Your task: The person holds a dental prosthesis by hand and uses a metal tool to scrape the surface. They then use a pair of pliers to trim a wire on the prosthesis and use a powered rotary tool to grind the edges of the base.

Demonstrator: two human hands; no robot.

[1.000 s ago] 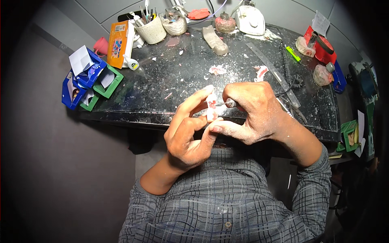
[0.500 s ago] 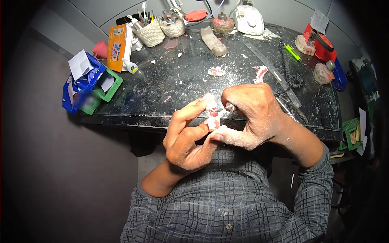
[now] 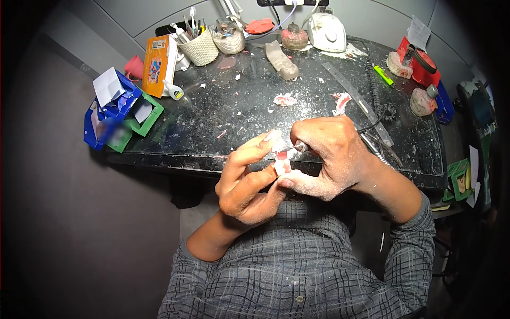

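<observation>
While the left hand (image 3: 248,183) pinches the pink-and-white piece (image 3: 280,159), the right hand (image 3: 330,155), gripping a grinding tool (image 3: 300,145) from three o'clock, should press lightly.

I wear a grey plaid button shirt, sleeves pushed up my forearms. White dust coats my right hand (image 3: 329,154); my left hand (image 3: 247,183), at its eight o'clock, carries less.
</observation>
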